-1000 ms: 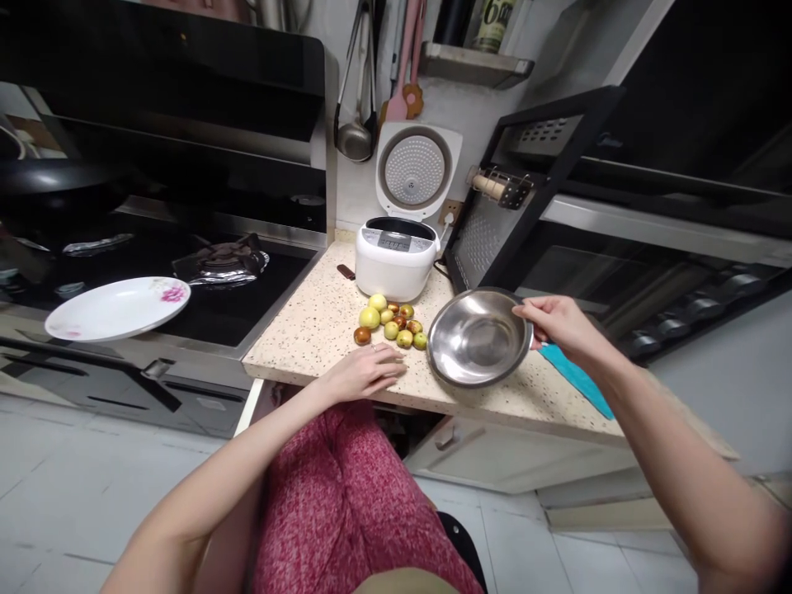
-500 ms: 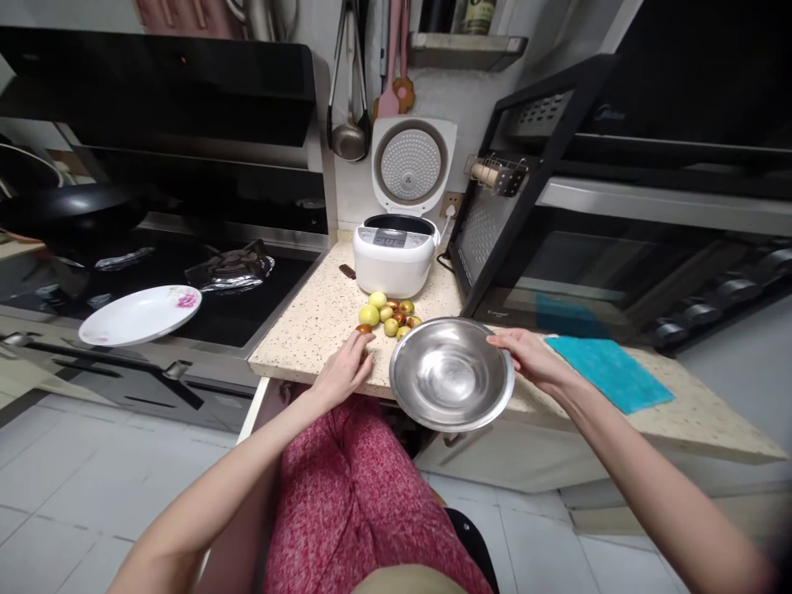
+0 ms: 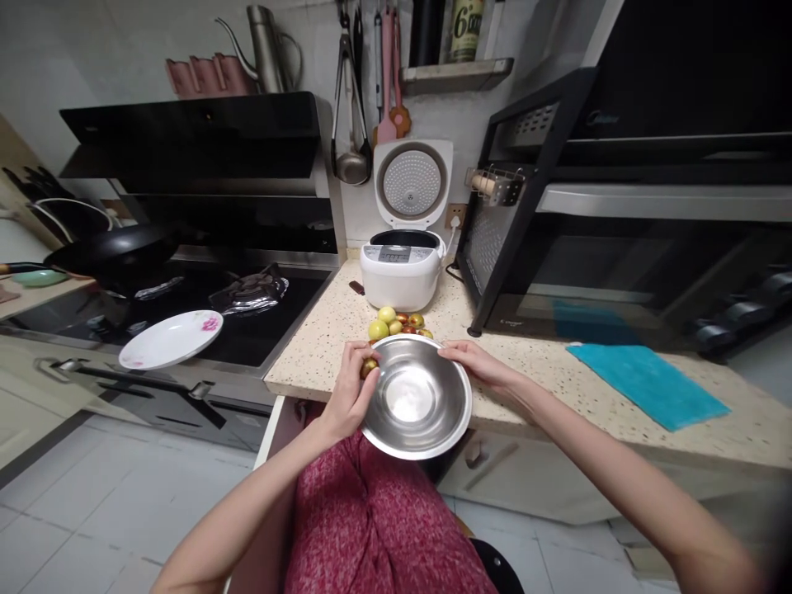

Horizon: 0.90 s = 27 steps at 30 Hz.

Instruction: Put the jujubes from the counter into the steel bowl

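Note:
My right hand pinches the far right rim of a shiny metal basin, which holds nothing and is tipped toward me over the counter's front edge. At the basin's left rim, my left hand is closed on a brownish-green jujube, held between thumb and fingers. Behind the basin lies a pile of green and brown jujubes on the counter, its near part hidden by the basin. A white rice cooker with its lid up stands just beyond the pile.
A speckled countertop runs left to the stove, where a white flowered plate and a black wok sit. To the right are a teal cloth and a black oven. A drawer stands pulled out below the counter.
My left hand has lifted a jujube from the counter beside the pile to the basin's left rim. The basin has moved left toward that hand, and the view has shifted.

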Each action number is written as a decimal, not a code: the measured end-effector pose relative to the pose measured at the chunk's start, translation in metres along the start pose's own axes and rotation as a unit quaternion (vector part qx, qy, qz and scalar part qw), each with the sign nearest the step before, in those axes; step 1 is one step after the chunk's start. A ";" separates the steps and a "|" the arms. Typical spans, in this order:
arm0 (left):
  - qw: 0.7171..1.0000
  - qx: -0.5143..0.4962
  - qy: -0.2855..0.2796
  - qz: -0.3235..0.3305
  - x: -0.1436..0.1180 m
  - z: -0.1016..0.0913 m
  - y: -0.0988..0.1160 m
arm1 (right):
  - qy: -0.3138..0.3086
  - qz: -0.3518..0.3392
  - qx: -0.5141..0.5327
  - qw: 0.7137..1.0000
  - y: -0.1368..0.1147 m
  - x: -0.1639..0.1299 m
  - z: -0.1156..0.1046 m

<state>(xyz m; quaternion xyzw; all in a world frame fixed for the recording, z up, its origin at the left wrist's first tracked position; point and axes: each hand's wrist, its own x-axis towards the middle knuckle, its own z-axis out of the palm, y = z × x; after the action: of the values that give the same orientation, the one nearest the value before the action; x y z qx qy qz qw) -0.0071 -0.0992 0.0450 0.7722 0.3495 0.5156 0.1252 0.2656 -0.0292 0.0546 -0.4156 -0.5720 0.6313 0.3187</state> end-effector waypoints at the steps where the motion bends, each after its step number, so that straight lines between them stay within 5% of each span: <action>1: 1.000 -0.011 -0.010 -0.010 0.001 -0.001 0.002 | -0.011 -0.009 -0.023 1.000 -0.001 0.004 -0.001; 5: 0.997 -0.032 -0.042 -0.054 0.001 -0.004 0.003 | -0.013 -0.085 -0.243 0.966 -0.012 0.014 -0.006; 9: 0.995 -0.049 -0.026 -0.081 -0.002 -0.001 0.000 | 0.108 -0.293 -0.491 0.813 -0.027 0.014 0.006; 14: 0.993 -0.070 0.006 -0.092 -0.005 0.004 -0.001 | -0.054 -0.545 -0.556 0.625 -0.031 0.011 0.042; 17: 0.993 -0.076 0.014 -0.089 -0.006 0.007 -0.001 | -0.078 -0.585 -0.567 0.575 -0.027 0.015 0.055; 21: 0.992 -0.082 0.024 -0.096 -0.008 0.010 0.000 | -0.083 -0.594 -0.539 0.591 -0.022 0.021 0.058; 27: 0.996 -0.059 0.023 -0.063 -0.007 0.004 -0.006 | -0.166 -0.469 -0.475 0.726 -0.025 0.025 0.041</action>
<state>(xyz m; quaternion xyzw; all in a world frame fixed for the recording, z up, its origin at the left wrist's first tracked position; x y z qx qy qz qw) -0.0077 -0.0988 0.0349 0.7278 0.3695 0.5440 0.1946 0.2167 -0.0227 0.0749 -0.0802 -0.9628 0.1065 0.2350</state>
